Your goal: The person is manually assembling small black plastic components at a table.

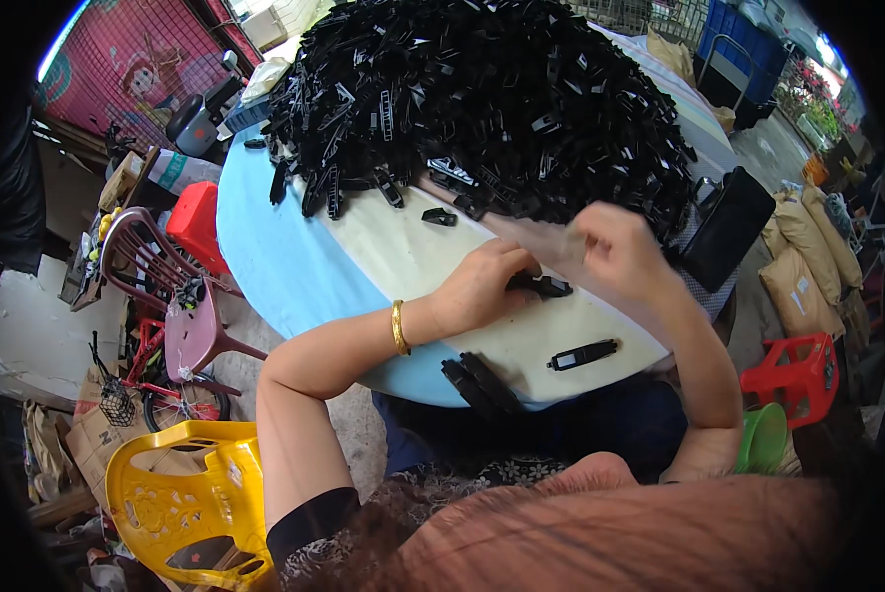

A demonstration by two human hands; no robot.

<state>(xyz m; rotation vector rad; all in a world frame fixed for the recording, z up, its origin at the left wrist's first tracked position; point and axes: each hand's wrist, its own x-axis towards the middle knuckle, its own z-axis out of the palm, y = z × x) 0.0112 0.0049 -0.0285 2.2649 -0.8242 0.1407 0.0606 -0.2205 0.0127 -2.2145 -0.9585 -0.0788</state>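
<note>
My left hand [482, 286] rests on the round table [294, 266], its fingers closed on a small black plastic part [543, 287]. My right hand [615, 247] hovers just above and to the right, pinching a thin clear strip [536, 235]. A huge heap of black plastic clips [482, 99] covers the far half of the table. One finished black piece [582, 354] lies near the table's front edge, and a short stack of black pieces [482, 383] sits at the edge by my left forearm.
A loose black clip [439, 216] lies before the heap. A black tray [724, 229] leans at the right. Around the table stand a yellow plastic chair [181, 493], a maroon chair [181, 306], red stools [796, 373], a green funnel [764, 437] and sacks [803, 266].
</note>
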